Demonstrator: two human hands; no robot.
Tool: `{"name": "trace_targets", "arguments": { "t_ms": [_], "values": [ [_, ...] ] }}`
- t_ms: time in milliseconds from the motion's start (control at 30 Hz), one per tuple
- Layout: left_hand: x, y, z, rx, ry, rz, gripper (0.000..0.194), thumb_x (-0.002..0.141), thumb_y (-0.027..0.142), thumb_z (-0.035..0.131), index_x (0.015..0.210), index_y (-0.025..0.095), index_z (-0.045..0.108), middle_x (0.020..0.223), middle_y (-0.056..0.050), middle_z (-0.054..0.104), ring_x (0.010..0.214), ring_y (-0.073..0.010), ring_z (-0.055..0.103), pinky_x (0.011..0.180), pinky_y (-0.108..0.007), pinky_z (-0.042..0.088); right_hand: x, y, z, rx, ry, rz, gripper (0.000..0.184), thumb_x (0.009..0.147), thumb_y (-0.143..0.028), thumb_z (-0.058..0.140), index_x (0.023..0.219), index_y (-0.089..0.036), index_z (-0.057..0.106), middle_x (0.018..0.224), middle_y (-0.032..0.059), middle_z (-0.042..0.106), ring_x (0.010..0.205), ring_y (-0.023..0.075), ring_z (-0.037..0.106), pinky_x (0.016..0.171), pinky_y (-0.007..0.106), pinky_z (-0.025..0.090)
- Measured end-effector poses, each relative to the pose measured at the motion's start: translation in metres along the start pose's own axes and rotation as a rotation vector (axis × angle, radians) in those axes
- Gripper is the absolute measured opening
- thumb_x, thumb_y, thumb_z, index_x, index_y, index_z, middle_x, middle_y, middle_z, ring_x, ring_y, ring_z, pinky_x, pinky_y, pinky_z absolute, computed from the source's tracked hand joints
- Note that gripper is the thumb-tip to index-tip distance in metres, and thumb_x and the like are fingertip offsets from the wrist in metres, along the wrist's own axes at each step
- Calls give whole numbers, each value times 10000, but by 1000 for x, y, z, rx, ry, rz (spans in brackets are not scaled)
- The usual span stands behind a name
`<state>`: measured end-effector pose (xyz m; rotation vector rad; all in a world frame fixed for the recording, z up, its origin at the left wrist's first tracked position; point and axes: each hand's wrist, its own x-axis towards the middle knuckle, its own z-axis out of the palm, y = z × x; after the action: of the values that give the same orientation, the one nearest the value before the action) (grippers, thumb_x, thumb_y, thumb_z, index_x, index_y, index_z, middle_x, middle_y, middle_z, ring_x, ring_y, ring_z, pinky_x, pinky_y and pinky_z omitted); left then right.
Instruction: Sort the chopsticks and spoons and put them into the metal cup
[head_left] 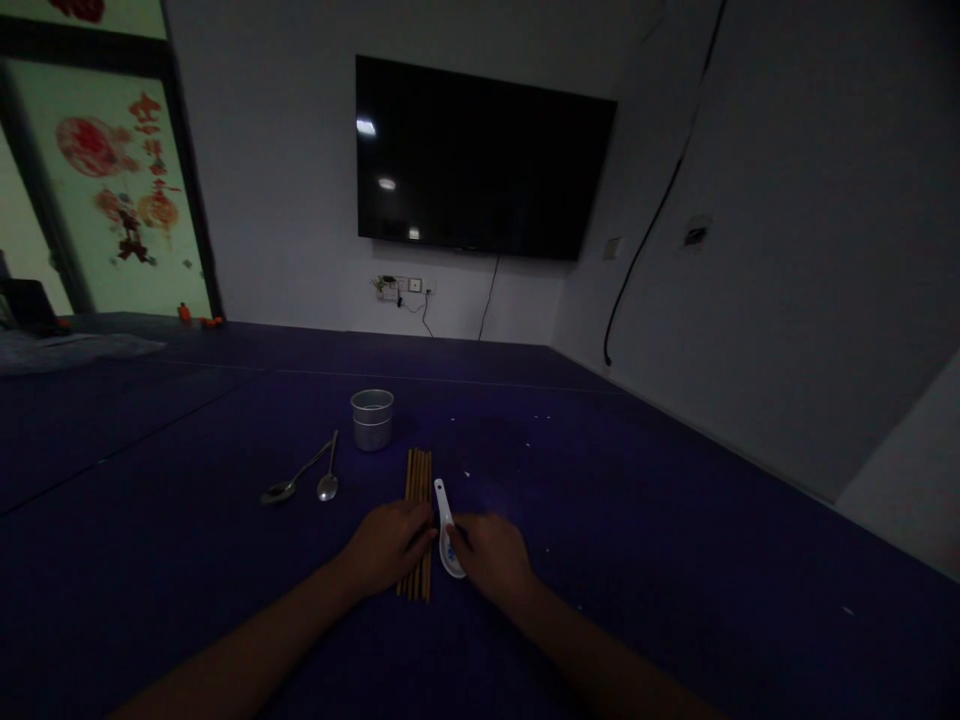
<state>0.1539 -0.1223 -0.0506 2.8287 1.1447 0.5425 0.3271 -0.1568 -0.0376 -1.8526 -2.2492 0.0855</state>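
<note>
Several wooden chopsticks (418,478) lie side by side on the dark purple surface. My left hand (388,545) is curled over their middle, thumb and fingers closed on them. Just to the right lies a white soup spoon (442,500) with a blue pattern in its bowl, its handle pointing away from me. My right hand (491,558) grips it from the right side, with the thumb over the bowl; the other fingers are partly hidden. Left of the chopsticks lie two metal spoons, one (328,487) close to the other (278,492), their handle ends meeting.
A metal cup (373,422) stands upright beyond the chopsticks. Small white scraps dot the purple surface (675,560). Clear plastic sheeting (71,350) lies at far left. A television (480,160) hangs on the wall behind, and a black cable (645,250) dangles at right.
</note>
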Motion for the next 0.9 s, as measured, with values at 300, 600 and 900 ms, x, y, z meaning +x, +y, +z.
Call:
{"name": "trace_targets", "arguments": {
  "t_ms": [300,600,900],
  "values": [
    [0,0,2,-6,23,1,147,924,268,366,922,205,500,901,-40,638,821,-183,599,709,-286,448,0,-1,-2,-9,1,1,361,952,-361,343,986,-251,685,913,58,720,834,185,665,656,232,406],
    [-1,0,1,-23,8,9,150,926,266,357,921,207,494,903,-38,640,829,-180,599,710,-285,445,-1,-1,-2,-8,-8,2,356,950,-356,349,1014,-254,684,921,57,721,842,186,666,665,235,413],
    [-1,0,-1,-47,1,-6,148,923,271,365,938,208,498,907,-40,640,835,-186,602,711,-285,446,-1,-1,-3,-1,-7,-7,346,944,-352,357,1036,-250,675,931,54,721,848,186,664,659,234,410]
  ]
}}
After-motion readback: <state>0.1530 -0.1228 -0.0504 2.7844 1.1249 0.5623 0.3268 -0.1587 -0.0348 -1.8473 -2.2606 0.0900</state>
